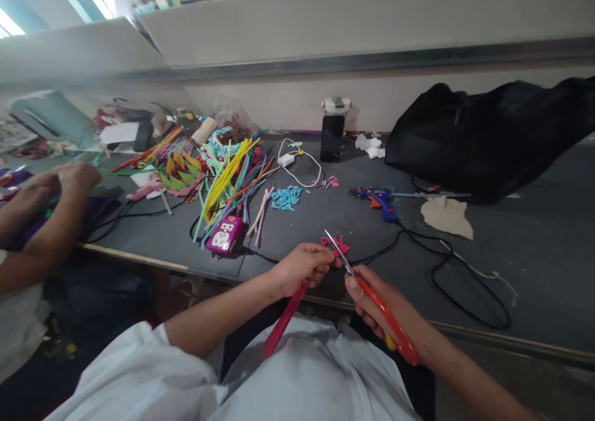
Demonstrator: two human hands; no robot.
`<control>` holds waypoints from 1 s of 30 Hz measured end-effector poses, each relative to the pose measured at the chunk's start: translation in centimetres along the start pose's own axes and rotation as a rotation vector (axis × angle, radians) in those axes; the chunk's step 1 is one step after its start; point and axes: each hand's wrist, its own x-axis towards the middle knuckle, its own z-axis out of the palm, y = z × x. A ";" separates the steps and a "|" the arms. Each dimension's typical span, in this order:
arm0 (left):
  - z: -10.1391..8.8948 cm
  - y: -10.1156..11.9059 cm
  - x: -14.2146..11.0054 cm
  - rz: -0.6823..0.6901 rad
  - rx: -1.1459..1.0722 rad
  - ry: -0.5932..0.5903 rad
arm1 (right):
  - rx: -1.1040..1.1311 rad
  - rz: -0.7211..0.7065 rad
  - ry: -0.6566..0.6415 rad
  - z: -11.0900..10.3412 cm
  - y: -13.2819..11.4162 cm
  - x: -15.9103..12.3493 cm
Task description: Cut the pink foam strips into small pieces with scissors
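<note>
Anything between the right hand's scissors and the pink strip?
No separate object shows in between. The left hand, though, covers the upper part of the pink strip, close beside the scissors in the right hand.

A bulky black bag (483,142) sits at the right rear of the bench (534,253). Just in front of it lies a tan scrap (446,216), near a blue glue gun (385,207) with a looping black cord (493,327). A dark phone (331,141) stands upright before a white-lidded container (336,103), crumpled white tissue (370,146) beside them. Further left are a white plug (286,160) with its cable, a pile of light-blue pieces (286,198), many-coloured fuzzy stems (227,176), a purple box (225,236) and a pink glue gun (144,190).
</note>
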 end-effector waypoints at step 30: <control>-1.4 0.7 2.1 -0.076 -0.005 -0.017 | 0.331 0.499 -0.133 -0.6 -1.1 2.2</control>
